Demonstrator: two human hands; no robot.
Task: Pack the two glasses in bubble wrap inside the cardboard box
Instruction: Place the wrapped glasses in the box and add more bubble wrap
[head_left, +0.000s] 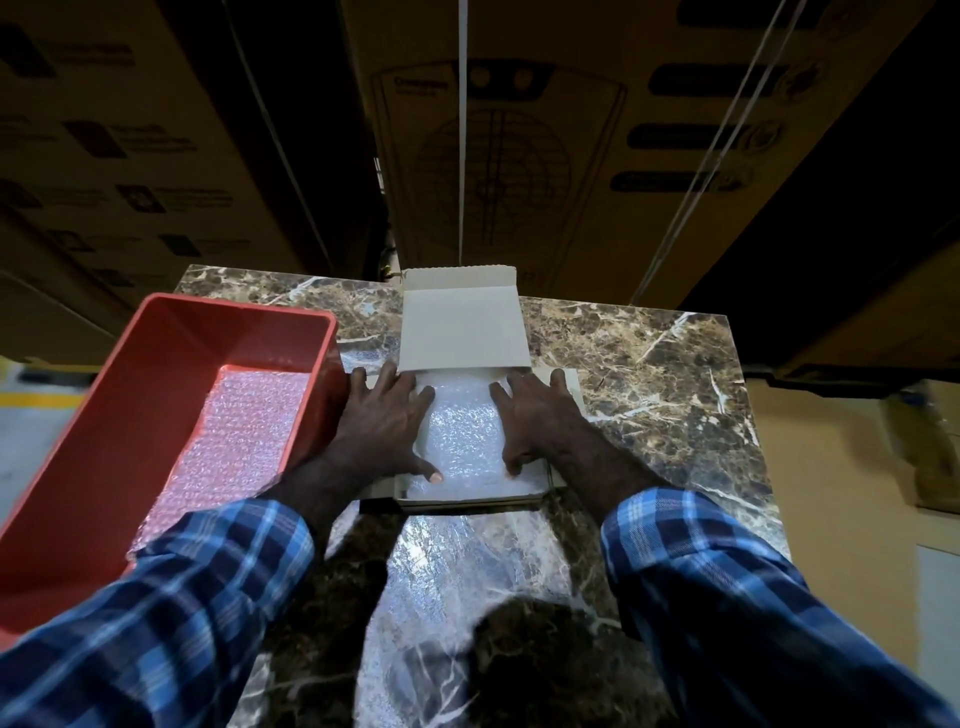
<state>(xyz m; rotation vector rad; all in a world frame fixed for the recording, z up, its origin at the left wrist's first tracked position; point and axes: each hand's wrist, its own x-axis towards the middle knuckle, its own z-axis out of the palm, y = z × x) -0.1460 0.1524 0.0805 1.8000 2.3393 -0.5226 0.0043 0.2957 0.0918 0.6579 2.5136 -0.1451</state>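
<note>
Cartons: big printed cardboard cartons (493, 135) stood stacked behind the counter, filling the background.
Counter: brown marbled counter (649, 374) carried everything, with a sheet of bubble wrap (441, 597) lying flat on its near part.
Bin: red plastic bin (171, 364) sat at the left, touching the left wrist, more bubble wrap (234, 431) inside it.
Box: small cardboard box (467, 493) sat mid-counter, lid flap (462, 327) tipped up at the far side, bubble wrap bundle (460, 431) filling it.
Glasses: could not be made out under the wrap.
Left hand: left hand (379, 421) lay flat, fingers spread, pressing the bundle's left edge.
Right hand: right hand (535, 415) lay flat too, fingers straight, pressing the right edge.
Sleeves: blue plaid sleeves (727, 597) covered both forearms.
</note>
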